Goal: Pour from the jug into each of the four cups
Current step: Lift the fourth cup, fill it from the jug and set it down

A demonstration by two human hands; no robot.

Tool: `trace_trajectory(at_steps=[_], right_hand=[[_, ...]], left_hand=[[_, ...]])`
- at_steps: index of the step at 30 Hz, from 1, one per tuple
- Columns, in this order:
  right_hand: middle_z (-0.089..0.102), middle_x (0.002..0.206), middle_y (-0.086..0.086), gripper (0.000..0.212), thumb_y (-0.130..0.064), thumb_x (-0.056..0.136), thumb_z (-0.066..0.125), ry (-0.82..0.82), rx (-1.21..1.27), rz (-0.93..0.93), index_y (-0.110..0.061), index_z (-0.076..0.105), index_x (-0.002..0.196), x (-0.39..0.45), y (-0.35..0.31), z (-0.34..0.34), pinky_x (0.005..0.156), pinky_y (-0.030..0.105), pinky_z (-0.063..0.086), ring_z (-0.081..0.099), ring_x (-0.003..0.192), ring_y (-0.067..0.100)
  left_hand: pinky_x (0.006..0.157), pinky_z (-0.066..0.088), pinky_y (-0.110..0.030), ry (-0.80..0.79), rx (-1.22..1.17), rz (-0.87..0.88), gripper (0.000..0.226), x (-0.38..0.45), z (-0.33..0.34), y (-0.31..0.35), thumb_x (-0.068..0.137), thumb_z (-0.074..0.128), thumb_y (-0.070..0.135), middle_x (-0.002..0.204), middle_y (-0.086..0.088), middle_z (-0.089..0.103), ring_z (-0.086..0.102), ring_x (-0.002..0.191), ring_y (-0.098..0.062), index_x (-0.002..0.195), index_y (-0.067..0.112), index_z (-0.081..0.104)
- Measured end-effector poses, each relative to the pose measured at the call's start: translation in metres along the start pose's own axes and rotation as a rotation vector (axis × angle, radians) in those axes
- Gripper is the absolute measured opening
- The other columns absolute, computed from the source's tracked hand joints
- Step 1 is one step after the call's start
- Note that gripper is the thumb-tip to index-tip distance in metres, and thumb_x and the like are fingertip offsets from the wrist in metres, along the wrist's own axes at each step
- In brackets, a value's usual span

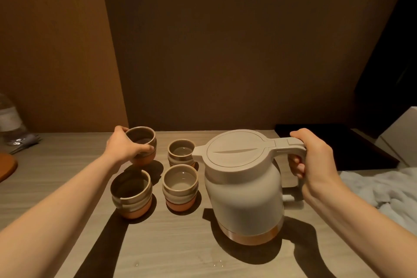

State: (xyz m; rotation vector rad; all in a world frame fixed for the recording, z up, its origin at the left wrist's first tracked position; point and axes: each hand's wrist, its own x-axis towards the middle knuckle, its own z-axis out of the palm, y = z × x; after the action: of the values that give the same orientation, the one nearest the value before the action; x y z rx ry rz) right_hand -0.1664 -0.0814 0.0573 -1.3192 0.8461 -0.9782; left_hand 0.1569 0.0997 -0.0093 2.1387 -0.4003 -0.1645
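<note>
A beige lidded jug [243, 189] with a copper base stands on the wooden table [180, 255], its spout pointing left toward the cups. My right hand [316, 160] grips its handle. Four small ceramic cups with orange bottoms stand left of the jug. My left hand [126, 146] holds the far-left cup [142, 140], apparently raised a little off the table. The near-left cup [132, 192], the far-right cup [181, 152] and the near-right cup [180, 186] stand on the table. The two right cups seem to hold clear liquid.
A clear bottle [10, 117] and some cutlery [24, 142] lie at the far left, beside an orange round object [6, 167]. A dark tray [334, 142] and a white cloth [383, 187] sit to the right. A brown wall rises behind the table.
</note>
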Motion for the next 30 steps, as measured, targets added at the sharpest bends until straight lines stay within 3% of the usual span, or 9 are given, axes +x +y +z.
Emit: trace_trajectory(at_steps=[15, 23, 27, 30], right_hand=[[0.042, 0.036, -0.008, 0.032, -0.03, 0.089, 0.054, 0.017, 0.019, -0.053, -0.011, 0.051, 0.063, -0.049, -0.028, -0.022, 0.033, 0.016, 0.026, 0.035, 0.03, 0.004], [0.045, 0.036, -0.01, 0.031, -0.032, 0.088, 0.053, -0.008, -0.029, -0.069, -0.013, 0.053, 0.064, -0.068, -0.025, -0.022, 0.036, 0.017, 0.028, 0.039, 0.032, 0.003], [0.042, 0.037, -0.009, 0.034, -0.028, 0.088, 0.054, -0.039, -0.026, -0.072, -0.014, 0.049, 0.057, -0.073, -0.02, -0.019, 0.037, 0.018, 0.027, 0.035, 0.034, 0.005], [0.043, 0.041, -0.007, 0.037, -0.028, 0.088, 0.054, -0.041, -0.04, -0.073, -0.014, 0.049, 0.054, -0.076, -0.011, -0.015, 0.046, 0.026, 0.027, 0.035, 0.044, 0.009]], left_hand=[[0.082, 0.048, -0.033, 0.023, -0.196, 0.216, 0.086, -0.072, -0.044, 0.05, 0.059, 0.091, 0.027, 0.12, -0.002, 0.049, 0.049, 0.108, -0.019, 0.129, 0.017, 0.041], [0.081, 0.051, -0.031, -0.079, -0.313, 0.194, 0.081, -0.141, -0.043, 0.025, 0.055, 0.092, 0.028, 0.115, 0.005, 0.055, 0.054, 0.105, -0.014, 0.122, 0.025, 0.045], [0.073, 0.047, -0.022, -0.125, -0.318, 0.206, 0.08, -0.173, -0.037, 0.005, 0.052, 0.093, 0.026, 0.108, 0.011, 0.057, 0.056, 0.098, -0.005, 0.118, 0.026, 0.047], [0.07, 0.044, -0.017, -0.157, -0.28, 0.216, 0.08, -0.189, -0.031, -0.01, 0.053, 0.093, 0.023, 0.107, 0.013, 0.056, 0.056, 0.096, -0.003, 0.118, 0.027, 0.047]])
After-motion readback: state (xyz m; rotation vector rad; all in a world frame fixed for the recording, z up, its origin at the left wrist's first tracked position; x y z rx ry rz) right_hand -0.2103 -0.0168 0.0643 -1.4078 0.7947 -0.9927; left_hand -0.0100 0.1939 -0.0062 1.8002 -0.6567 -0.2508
